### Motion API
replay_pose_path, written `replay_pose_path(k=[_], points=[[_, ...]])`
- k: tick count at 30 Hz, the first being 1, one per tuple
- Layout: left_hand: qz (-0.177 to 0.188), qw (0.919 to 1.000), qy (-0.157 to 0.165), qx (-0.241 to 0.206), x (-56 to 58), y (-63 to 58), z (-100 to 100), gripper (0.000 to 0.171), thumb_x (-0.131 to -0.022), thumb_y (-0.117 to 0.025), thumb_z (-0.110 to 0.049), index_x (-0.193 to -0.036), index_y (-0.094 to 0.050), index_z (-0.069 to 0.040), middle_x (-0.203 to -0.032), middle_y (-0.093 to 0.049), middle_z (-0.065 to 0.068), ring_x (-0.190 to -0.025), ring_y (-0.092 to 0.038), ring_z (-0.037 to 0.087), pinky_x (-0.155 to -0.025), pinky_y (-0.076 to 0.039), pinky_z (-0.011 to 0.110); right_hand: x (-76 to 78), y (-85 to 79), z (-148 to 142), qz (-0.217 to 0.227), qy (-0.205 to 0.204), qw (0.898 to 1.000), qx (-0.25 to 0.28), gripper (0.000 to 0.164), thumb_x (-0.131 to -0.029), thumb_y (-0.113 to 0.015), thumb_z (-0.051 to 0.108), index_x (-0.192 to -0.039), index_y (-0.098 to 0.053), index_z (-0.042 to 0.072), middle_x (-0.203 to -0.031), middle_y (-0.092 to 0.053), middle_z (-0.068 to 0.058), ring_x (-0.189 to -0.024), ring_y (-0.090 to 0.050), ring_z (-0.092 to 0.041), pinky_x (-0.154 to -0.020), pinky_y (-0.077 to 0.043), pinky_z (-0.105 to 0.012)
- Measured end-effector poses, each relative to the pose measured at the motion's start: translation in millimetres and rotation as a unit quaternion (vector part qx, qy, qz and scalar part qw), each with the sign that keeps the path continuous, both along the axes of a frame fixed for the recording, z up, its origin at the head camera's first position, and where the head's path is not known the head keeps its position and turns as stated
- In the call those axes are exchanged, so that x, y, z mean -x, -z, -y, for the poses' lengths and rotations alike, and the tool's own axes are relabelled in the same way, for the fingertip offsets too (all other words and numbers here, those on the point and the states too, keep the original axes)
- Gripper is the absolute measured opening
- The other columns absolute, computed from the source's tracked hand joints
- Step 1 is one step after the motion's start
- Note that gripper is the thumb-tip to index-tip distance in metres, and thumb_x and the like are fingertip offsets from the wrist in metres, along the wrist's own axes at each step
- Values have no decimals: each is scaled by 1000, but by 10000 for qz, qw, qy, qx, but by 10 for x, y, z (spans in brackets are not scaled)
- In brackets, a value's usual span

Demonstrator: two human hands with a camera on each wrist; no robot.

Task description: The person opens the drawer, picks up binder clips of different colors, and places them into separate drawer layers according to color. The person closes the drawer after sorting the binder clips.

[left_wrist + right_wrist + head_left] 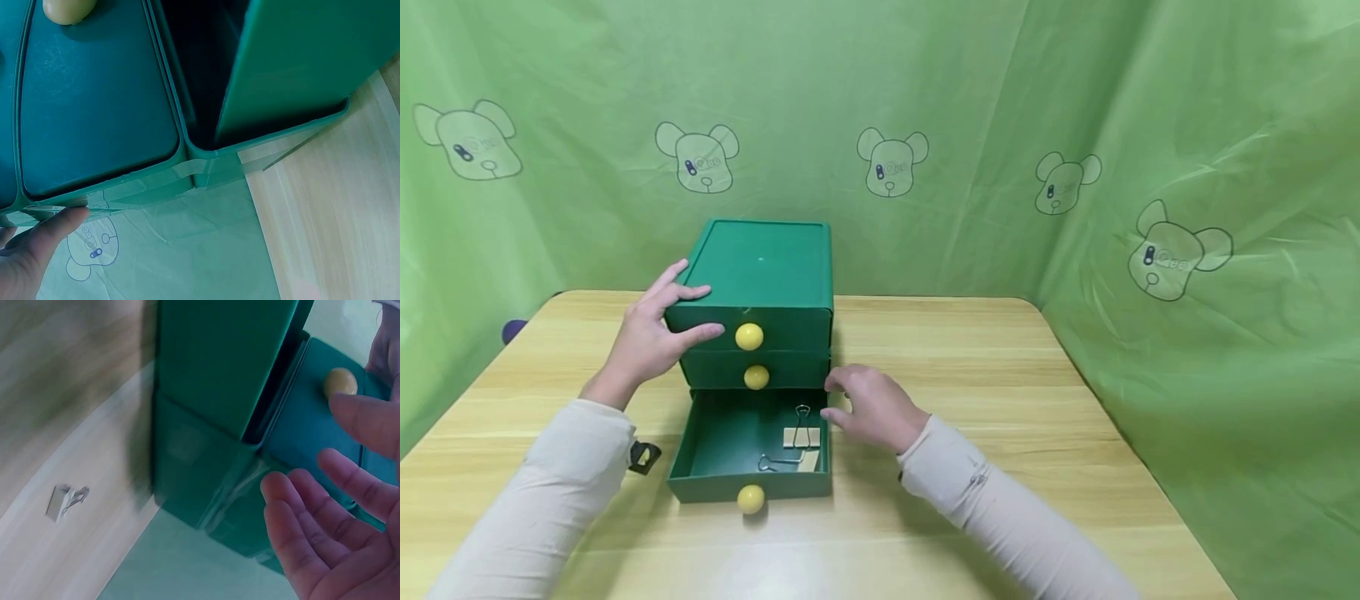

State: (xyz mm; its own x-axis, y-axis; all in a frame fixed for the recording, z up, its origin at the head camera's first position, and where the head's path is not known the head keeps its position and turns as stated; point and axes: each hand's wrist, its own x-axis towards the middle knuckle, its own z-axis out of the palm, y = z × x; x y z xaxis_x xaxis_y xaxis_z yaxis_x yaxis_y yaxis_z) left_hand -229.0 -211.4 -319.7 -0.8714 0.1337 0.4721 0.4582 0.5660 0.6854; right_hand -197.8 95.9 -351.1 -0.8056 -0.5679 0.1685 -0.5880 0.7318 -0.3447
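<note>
A green cabinet (pixel 760 271) with three drawers and yellow knobs stands on the table. Its bottom drawer (pixel 715 490) is pulled out, with two pale binder clips (pixel 801 438) at its right side. My left hand (pixel 651 337) rests on the cabinet's upper left edge, fingers spread over the top and thumb across the front. Beside the drawer's right wall hovers my right hand (pixel 880 408), fingers loosely bent and nothing between them, as the right wrist view shows too. Another binder clip (pixel 59 501) lies on the table right of the cabinet, mostly hidden behind the right hand in the head view.
A small black object (pixel 643 457) sits on the wooden table (pixel 955 350) by the left sleeve. Green curtains (pixel 970 108) printed with mouse faces hang behind and along the sides. Something purple (pixel 512 331) shows past the table's left edge.
</note>
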Motion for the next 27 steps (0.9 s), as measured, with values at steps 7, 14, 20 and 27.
replay_pose_path(k=[7,14,20,27], points=[[-21,10000,-1,36,-13,0,4,55,-80,-80,-20,-128,-60,-1,-158,-25,12,-142,-20,44,-104,-24,68,150,52,-108,-13,244,9997,-37,24,-85,-74,18,-103,-66,5,-95,-67,-7,-88,-63,-22,-76,-52,-31],[-24,10000,-24,38,-18,-13,-4,54,-81,-80,-21,-127,-61,-2,-158,-26,12,-142,-20,43,-104,-24,67,324,191,-252,48,571,9983,-136,26,-84,-75,14,-104,-66,2,-99,-67,-14,-91,-62,-24,-80,-52,-35],[4,10000,-20,27,-23,-15,-4,55,-81,-80,-21,-128,-60,-2,-158,-25,11,-142,-19,43,-104,-24,68,426,316,-375,288,777,9958,-380,29,-82,-76,13,-106,-66,1,-101,-66,-17,-93,-61,-26,-81,-52,-37],[71,9999,-89,52,-8,-9,-4,55,-81,-80,-24,-128,-61,-3,-158,-25,10,-143,-20,41,-104,-25,66,470,398,-445,564,942,9924,-555,30,-81,-76,11,-107,-66,0,-101,-67,-16,-91,-62,-26,-82,-52,-39]])
